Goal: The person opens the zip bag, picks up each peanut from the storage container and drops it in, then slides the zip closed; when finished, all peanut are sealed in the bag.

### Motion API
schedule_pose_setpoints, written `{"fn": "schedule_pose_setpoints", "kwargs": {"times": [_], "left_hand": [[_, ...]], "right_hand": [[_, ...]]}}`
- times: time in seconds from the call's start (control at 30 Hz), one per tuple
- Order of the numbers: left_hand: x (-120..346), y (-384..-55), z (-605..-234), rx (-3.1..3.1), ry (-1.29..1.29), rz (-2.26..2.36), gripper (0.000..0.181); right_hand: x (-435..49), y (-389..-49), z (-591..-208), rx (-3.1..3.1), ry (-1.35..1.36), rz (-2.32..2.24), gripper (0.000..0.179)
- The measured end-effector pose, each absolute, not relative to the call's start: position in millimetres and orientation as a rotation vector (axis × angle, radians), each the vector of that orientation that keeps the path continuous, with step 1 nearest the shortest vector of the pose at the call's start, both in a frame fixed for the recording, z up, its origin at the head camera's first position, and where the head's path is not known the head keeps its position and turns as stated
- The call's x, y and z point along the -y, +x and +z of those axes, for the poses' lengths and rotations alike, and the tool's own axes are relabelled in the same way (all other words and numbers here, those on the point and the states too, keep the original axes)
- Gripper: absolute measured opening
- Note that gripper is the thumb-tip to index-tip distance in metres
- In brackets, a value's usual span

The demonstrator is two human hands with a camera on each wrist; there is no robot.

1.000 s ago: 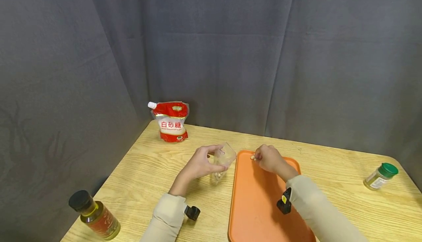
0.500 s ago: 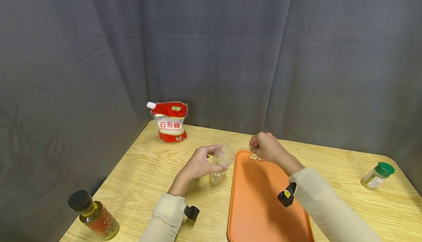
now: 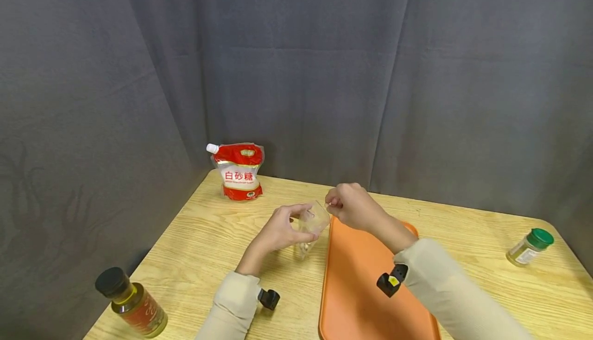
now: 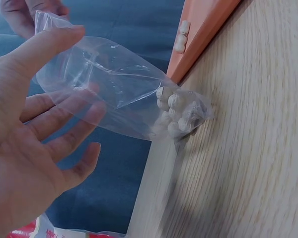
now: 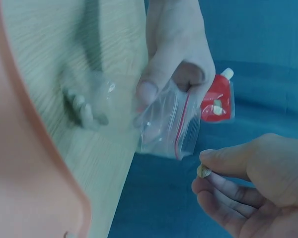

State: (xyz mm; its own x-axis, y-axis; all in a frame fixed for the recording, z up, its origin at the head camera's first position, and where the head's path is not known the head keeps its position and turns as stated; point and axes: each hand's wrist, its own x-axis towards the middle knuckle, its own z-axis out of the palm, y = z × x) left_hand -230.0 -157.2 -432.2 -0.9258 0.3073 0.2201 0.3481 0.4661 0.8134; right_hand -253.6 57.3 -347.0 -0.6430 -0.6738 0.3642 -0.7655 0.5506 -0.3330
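Note:
My left hand (image 3: 280, 232) holds a clear zip bag (image 3: 315, 219), thumb on one side of its mouth and fingers on the other. Whole peanuts in their shells (image 4: 175, 106) lie bunched at the bottom of the bag, close over the wooden table. My right hand (image 3: 354, 206) is at the bag's mouth, above the far left corner of the orange tray (image 3: 366, 288). Between its thumb and forefinger it pinches one peanut (image 5: 203, 171), clear of the bag in the right wrist view. More peanuts (image 4: 182, 37) lie on the tray; the right hand hides them in the head view.
A red and white pouch of white sugar (image 3: 240, 171) stands at the back left of the table. An oil bottle (image 3: 134, 304) with a black cap stands front left, and a green-capped spice jar (image 3: 530, 247) is at the right. Grey curtains (image 3: 296, 72) hang behind and at the left.
My right hand has risen from the tray's far edge with a peanut and moved left to the bag's mouth. The left hand and the bag have stayed in place.

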Motion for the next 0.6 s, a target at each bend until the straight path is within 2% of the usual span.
{"fn": "schedule_pose_setpoints", "kwargs": {"times": [0.6], "left_hand": [[161, -229, -432, 2.651, -0.562, -1.561, 0.072]], "right_hand": [[-39, -248, -346, 2.619, 1.235, 0.77, 0.012]]}}
